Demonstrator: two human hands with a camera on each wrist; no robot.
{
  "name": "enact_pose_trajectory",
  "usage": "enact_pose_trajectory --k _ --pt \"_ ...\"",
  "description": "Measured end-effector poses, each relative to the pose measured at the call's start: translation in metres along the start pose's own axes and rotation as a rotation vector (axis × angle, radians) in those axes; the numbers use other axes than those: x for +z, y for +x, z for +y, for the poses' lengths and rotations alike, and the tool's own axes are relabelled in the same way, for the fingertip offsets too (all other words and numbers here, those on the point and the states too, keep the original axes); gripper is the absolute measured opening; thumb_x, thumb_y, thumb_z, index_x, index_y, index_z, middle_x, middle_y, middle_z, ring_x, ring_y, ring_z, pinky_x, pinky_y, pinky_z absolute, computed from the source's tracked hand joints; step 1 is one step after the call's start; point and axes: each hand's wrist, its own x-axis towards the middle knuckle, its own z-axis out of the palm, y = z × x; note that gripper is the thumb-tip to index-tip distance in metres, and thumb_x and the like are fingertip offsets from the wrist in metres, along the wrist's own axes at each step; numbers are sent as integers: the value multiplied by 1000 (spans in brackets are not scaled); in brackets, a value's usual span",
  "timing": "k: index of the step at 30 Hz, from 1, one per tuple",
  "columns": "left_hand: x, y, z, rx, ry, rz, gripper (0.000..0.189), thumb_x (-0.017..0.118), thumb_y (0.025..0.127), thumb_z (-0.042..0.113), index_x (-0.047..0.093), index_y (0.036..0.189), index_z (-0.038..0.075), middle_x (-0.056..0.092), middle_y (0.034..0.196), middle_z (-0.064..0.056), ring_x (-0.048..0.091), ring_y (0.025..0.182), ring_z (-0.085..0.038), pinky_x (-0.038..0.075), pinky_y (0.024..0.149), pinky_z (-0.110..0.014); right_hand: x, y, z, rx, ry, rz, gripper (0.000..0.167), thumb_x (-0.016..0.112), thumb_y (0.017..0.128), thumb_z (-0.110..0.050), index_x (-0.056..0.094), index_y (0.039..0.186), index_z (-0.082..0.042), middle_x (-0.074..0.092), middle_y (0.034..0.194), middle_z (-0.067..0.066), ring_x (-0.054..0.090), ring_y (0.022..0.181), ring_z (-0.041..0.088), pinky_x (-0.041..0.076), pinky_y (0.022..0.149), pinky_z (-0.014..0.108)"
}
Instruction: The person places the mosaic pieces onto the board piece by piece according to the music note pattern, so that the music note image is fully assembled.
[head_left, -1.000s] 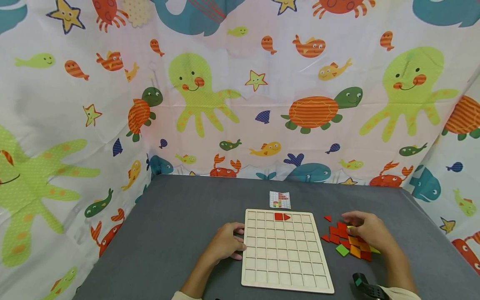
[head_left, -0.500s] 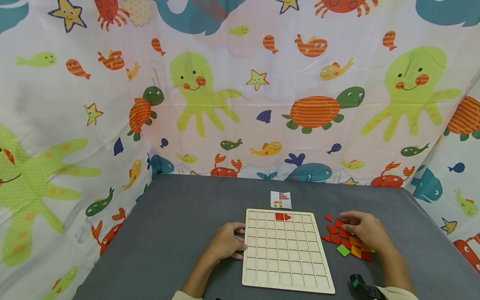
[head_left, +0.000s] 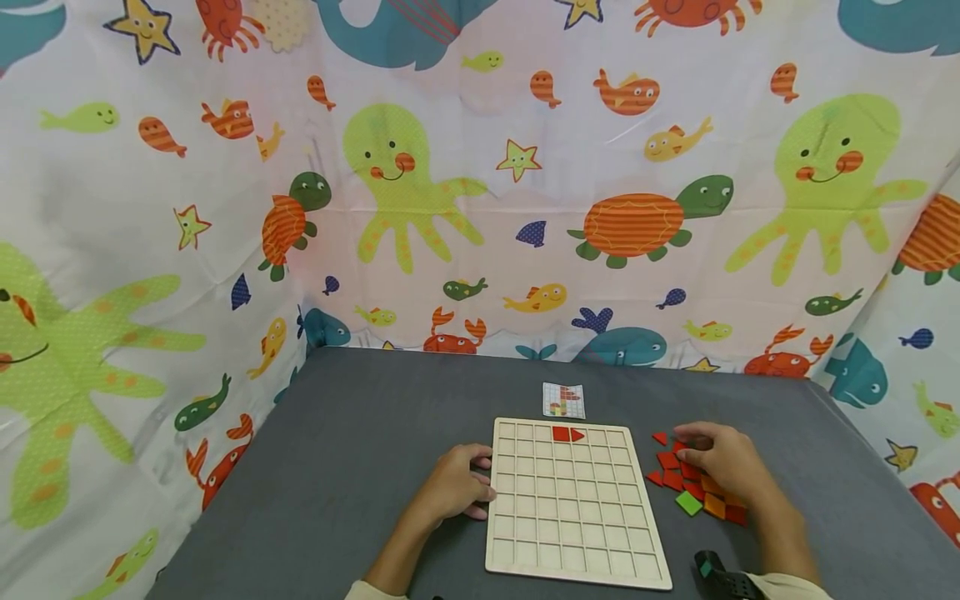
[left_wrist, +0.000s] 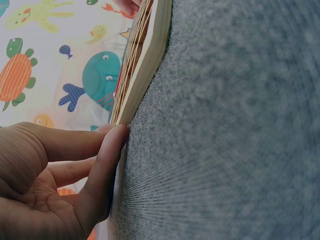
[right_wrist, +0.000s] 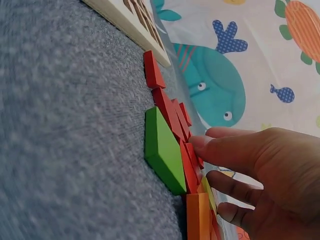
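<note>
A pale wooden grid board lies on the grey table, with a red square tile and a red triangle tile in its top row. My left hand touches the board's left edge; in the left wrist view its thumb and fingertips meet at that edge. My right hand is over the pile of loose tiles on the right. Its thumb touches the red tiles, with index finger and thumb apart around a red tile. A green tile lies at the pile's near side. The hand hides part of the pile.
A small printed pattern card lies behind the board. Orange tiles sit in the pile's near part, and a loose red triangle lies beyond it. A sea-animal curtain hangs around the table.
My right hand has shifted slightly left over the pile, and a red tile by its fingertips has slid a little left. My left hand stays at the board's edge.
</note>
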Motion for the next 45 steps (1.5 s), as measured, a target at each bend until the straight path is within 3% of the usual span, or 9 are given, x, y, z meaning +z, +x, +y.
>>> enact_pose_trajectory --k 6,18,26,45 --pt "0 0 1 8 -1 0 65 76 82 -15 59 143 -6 60 125 -18 68 92 -23 67 57 -39 -1 1 3 11 -1 -2 40 82 93 -17 73 127 1 72 119 24 66 107 39 57 93 62" --pt "1 0 0 -6 6 3 64 75 82 -15 58 143 -6 60 125 -17 68 92 -23 67 58 -39 -2 2 0 3 5 -8 39 80 96 -24 74 127 0 73 118 22 66 103 33 60 86 53" --pt "1 0 -1 19 -6 -1 65 75 80 -17 59 142 -8 61 125 -19 69 92 -23 67 57 -39 6 1 -13 -79 4 24 37 81 95 -25 76 124 -3 72 121 22 68 106 37 59 90 59" --pt "0 0 -1 19 -16 -3 66 76 80 -17 58 143 -8 61 126 -19 69 93 -25 67 58 -40 30 7 -56 -212 36 25 29 84 92 -16 79 118 -5 74 111 10 67 97 25 62 85 47"
